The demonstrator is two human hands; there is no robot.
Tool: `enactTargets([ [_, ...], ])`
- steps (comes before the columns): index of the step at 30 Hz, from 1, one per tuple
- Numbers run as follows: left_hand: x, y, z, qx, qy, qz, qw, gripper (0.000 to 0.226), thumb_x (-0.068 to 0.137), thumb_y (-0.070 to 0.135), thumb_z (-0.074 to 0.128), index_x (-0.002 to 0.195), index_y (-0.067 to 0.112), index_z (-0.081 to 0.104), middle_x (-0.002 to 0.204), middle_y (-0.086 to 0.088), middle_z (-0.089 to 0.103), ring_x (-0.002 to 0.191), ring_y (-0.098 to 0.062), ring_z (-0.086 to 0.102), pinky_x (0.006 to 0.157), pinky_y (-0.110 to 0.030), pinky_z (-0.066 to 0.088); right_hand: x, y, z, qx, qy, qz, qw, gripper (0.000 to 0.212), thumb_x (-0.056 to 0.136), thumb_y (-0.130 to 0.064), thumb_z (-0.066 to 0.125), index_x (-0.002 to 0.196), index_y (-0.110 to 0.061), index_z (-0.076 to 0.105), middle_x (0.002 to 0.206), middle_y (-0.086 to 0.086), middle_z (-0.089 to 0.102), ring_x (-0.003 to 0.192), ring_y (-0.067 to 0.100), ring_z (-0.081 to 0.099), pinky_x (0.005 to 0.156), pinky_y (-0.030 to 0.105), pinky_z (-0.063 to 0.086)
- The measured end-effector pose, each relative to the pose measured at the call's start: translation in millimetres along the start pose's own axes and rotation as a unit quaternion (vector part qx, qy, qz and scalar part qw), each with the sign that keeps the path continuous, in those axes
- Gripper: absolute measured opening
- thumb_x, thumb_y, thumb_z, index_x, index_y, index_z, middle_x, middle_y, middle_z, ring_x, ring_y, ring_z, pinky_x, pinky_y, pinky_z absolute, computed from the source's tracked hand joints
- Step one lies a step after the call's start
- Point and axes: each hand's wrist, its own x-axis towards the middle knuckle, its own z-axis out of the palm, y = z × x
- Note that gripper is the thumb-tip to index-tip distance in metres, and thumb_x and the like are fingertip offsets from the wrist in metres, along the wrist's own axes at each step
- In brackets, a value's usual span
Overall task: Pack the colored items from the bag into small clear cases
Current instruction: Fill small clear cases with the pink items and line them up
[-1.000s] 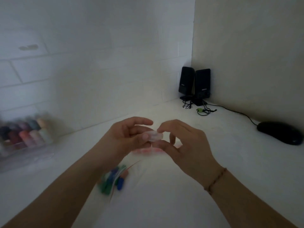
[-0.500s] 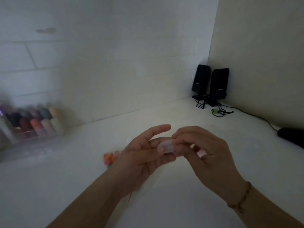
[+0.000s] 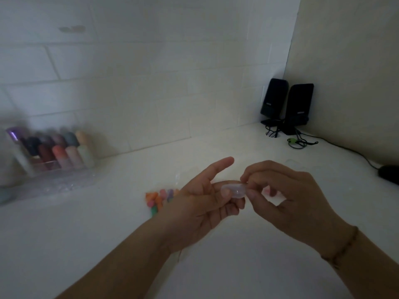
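Holding a small clear case (image 3: 234,190) at the centre of the frame, the left hand (image 3: 200,203) and right hand (image 3: 287,197) meet above the white tabletop (image 3: 216,266). The left thumb and curled fingers grip the case from the left, with the forefinger pointing out straight; the right fingers (image 3: 250,180) pinch its right edge, narrow. Just left of the left hand, a heap of small colored items (image 3: 157,200) lies on the tabletop, partly hidden. At middle left stands a blurred clear box of colored bottles (image 3: 58,152). Two black speakers (image 3: 287,104) sit in the upper-right corner.
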Motion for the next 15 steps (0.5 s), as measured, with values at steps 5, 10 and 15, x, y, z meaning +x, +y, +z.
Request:
enactTargets([
  [5,0,0,-1,0.013,-0.008,-0.003,1.0,0.062,0.086,-0.003,0.05,0.144,0.015,0.038,0.101,-0.021,0.063,0.083,-0.025,0.06,0.082,-0.032,0.049,2,-1,0,-0.027,-0.007,-0.015,1.0,0.018,0.089,-0.023,0.057,0.075,-0.014,0.062,0.087,-0.01,0.064,0.061,0.001,0.05,0.054,0.013,0.04],
  [10,-1,3,0,0.018,-0.04,0.001,0.999,0.07,0.084,-0.004,0.059,0.146,0.015,0.034,0.102,-0.019,0.063,0.083,-0.024,0.059,0.079,-0.03,0.049,2,-5,-1,-0.037,-0.001,-0.019,0.999,0.02,0.093,-0.024,0.053,0.077,-0.013,0.059,0.085,-0.009,0.06,0.057,0.002,0.048,0.046,0.023,0.042],
  [15,-7,2,4,0.132,-0.108,-0.024,0.985,0.084,0.075,-0.009,0.059,0.147,0.022,0.028,0.094,-0.007,0.065,0.079,-0.019,0.059,0.072,-0.03,0.047,0,-14,3,0.008,-0.012,-0.002,1.0,0.014,0.097,-0.033,0.049,0.085,-0.026,0.051,0.082,-0.02,0.053,0.058,0.003,0.05,0.048,0.023,0.043],
])
